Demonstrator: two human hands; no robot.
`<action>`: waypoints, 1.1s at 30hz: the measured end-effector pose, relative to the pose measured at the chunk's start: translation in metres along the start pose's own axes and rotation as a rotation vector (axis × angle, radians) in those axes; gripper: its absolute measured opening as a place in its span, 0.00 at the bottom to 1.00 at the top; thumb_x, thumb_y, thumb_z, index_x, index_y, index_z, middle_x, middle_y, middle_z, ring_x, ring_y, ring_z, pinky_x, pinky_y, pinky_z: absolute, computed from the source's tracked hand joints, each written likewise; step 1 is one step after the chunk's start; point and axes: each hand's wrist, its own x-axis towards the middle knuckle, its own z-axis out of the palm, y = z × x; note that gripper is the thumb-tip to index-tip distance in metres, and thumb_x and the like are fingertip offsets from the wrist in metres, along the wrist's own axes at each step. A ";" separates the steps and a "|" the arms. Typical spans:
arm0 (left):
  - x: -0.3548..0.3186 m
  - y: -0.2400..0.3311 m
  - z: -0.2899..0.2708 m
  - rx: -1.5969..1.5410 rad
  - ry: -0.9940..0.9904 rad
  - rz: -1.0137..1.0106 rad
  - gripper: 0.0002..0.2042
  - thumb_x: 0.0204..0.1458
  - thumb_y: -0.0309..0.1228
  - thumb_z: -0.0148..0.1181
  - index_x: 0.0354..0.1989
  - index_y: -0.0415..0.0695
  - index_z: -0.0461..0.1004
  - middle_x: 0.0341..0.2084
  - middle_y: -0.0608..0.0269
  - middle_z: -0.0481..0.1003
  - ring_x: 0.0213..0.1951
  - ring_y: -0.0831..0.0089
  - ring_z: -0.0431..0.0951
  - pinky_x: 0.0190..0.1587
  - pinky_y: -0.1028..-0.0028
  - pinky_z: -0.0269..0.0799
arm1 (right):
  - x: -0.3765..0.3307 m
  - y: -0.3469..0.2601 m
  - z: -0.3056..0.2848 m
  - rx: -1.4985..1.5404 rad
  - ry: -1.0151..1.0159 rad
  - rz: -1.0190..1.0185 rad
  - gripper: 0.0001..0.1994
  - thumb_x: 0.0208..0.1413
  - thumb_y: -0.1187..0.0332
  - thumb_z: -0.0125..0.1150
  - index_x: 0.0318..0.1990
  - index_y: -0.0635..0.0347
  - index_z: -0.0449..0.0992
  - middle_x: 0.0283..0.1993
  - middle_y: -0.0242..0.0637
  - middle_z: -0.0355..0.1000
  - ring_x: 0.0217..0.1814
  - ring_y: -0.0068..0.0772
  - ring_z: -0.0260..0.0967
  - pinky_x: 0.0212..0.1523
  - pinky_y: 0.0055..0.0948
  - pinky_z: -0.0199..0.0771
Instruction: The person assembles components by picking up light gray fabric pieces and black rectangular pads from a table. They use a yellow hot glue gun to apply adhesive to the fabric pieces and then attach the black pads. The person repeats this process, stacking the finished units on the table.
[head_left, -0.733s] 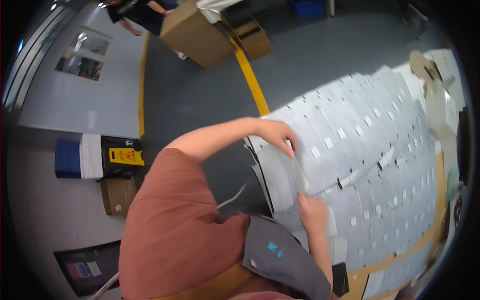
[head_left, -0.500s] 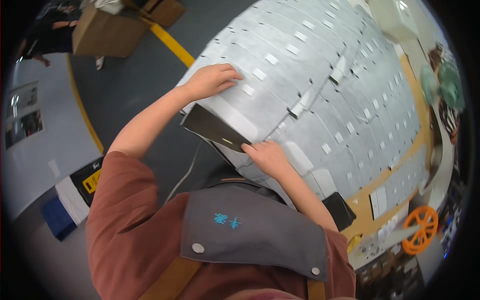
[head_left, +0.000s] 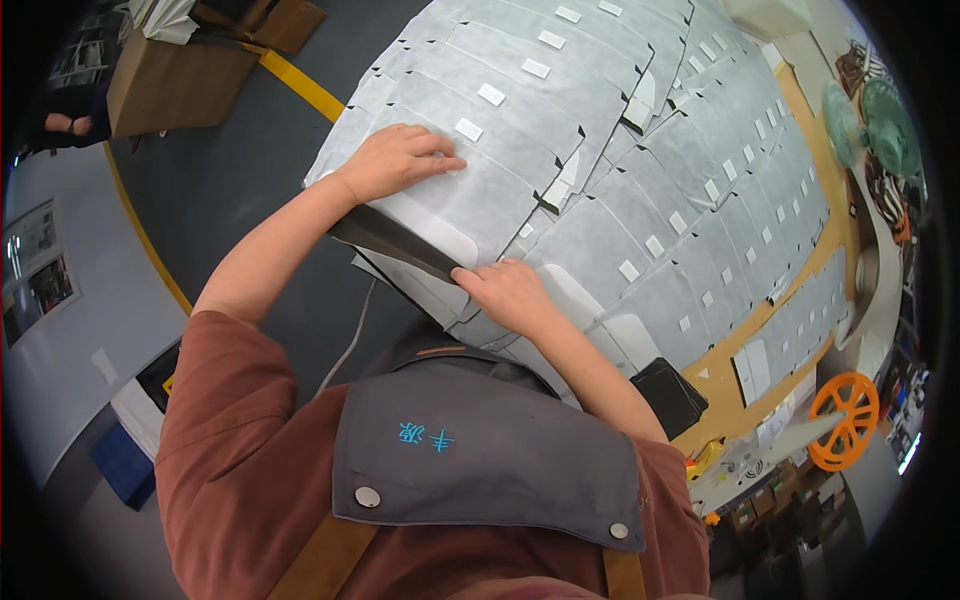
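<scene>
We've L hand [head_left: 398, 162] half-open atop grey panel [head_left: 487, 193], R hand [head_left: 510, 297] pinching its dark edge [head_left: 395, 244] (thumb hidden), prob. light, bendy; we'd grip opp. corners.

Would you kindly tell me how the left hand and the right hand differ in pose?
The left hand lies over the grey sheet, while the right hand touches the end of the dark strip. The left hand's fingers point rightward in the picture; the right hand's point leftward. Both are bare, backs facing the camera.
</scene>
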 end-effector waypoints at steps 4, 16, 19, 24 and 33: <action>-0.003 -0.003 0.004 -0.030 0.046 0.046 0.18 0.53 0.28 0.57 0.52 0.60 0.79 0.46 0.75 0.77 0.45 0.73 0.79 0.46 0.69 0.75 | 0.003 0.002 -0.001 0.016 -0.019 0.001 0.07 0.51 0.70 0.56 0.38 0.53 0.71 0.24 0.29 0.71 0.29 0.32 0.75 0.33 0.33 0.70; -0.006 -0.010 -0.094 -0.750 -0.377 -0.431 0.12 0.58 0.34 0.61 0.47 0.45 0.80 0.43 0.63 0.81 0.47 0.62 0.80 0.53 0.63 0.72 | 0.038 0.024 -0.023 0.352 0.206 0.387 0.08 0.61 0.60 0.60 0.37 0.53 0.75 0.24 0.43 0.73 0.27 0.51 0.74 0.26 0.46 0.71; 0.000 -0.008 -0.078 -0.179 -0.332 -0.323 0.09 0.56 0.34 0.63 0.42 0.46 0.78 0.35 0.65 0.81 0.41 0.64 0.80 0.45 0.63 0.72 | 0.050 0.037 -0.029 0.230 0.262 0.407 0.09 0.60 0.59 0.62 0.37 0.53 0.76 0.24 0.42 0.74 0.28 0.51 0.74 0.28 0.45 0.72; 0.014 -0.016 -0.045 -0.138 -0.341 -0.445 0.09 0.56 0.35 0.63 0.42 0.48 0.75 0.33 0.65 0.79 0.40 0.64 0.79 0.46 0.63 0.71 | 0.062 0.053 -0.043 0.093 0.219 0.632 0.11 0.57 0.58 0.65 0.40 0.54 0.76 0.26 0.40 0.76 0.30 0.50 0.76 0.31 0.46 0.74; 0.019 -0.030 -0.036 0.037 -0.223 -0.254 0.17 0.48 0.30 0.70 0.44 0.50 0.70 0.41 0.67 0.73 0.48 0.63 0.75 0.50 0.64 0.69 | 0.087 0.030 -0.054 -0.098 0.104 0.803 0.19 0.50 0.56 0.72 0.41 0.57 0.73 0.41 0.38 0.72 0.44 0.42 0.73 0.37 0.40 0.76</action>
